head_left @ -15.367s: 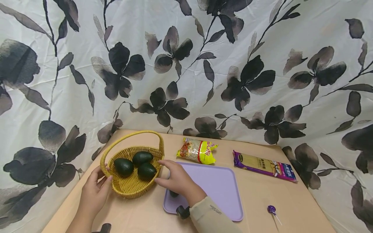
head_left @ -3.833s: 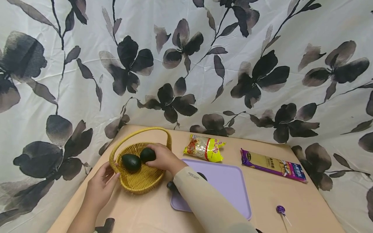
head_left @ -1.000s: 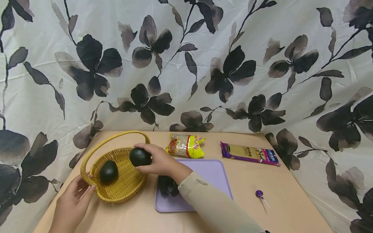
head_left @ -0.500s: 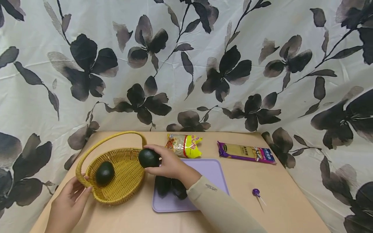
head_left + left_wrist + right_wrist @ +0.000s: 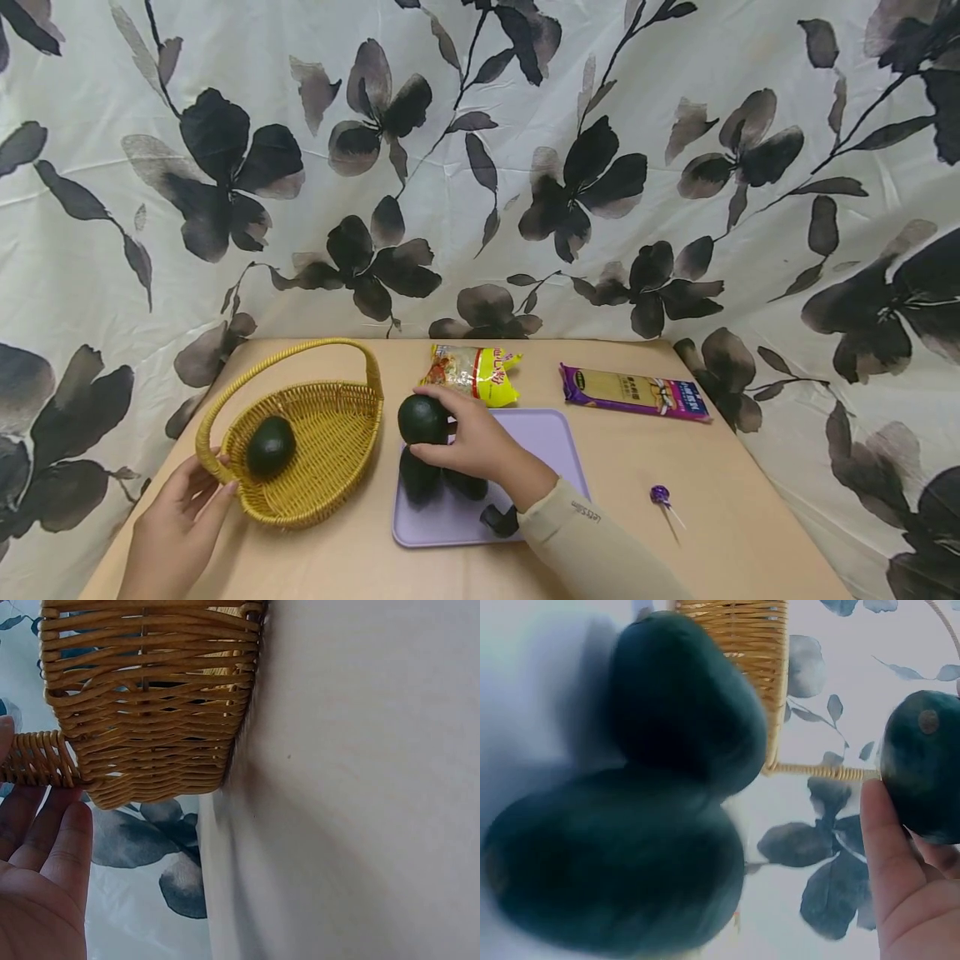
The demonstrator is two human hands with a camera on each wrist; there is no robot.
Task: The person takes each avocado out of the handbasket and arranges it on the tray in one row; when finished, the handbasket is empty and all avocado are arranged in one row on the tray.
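left hand [image 5: 174, 517]: basket handle [image 5: 39, 759] clamped in fingers, seemingly for steadiness
right hand [image 5: 482, 438]: avocado [image 5: 422, 419] clamped in fingers over tray [image 5: 557, 443]

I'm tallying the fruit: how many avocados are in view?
4: one avocado in the basket, a second avocado in the right hand, a third avocado and fourth avocado on the purple tray. The hand covers part of the tray, so more could be hidden.

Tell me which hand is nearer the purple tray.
Right. The right hand holds an avocado over the tray; the left hand grips the handle at the basket's left side.
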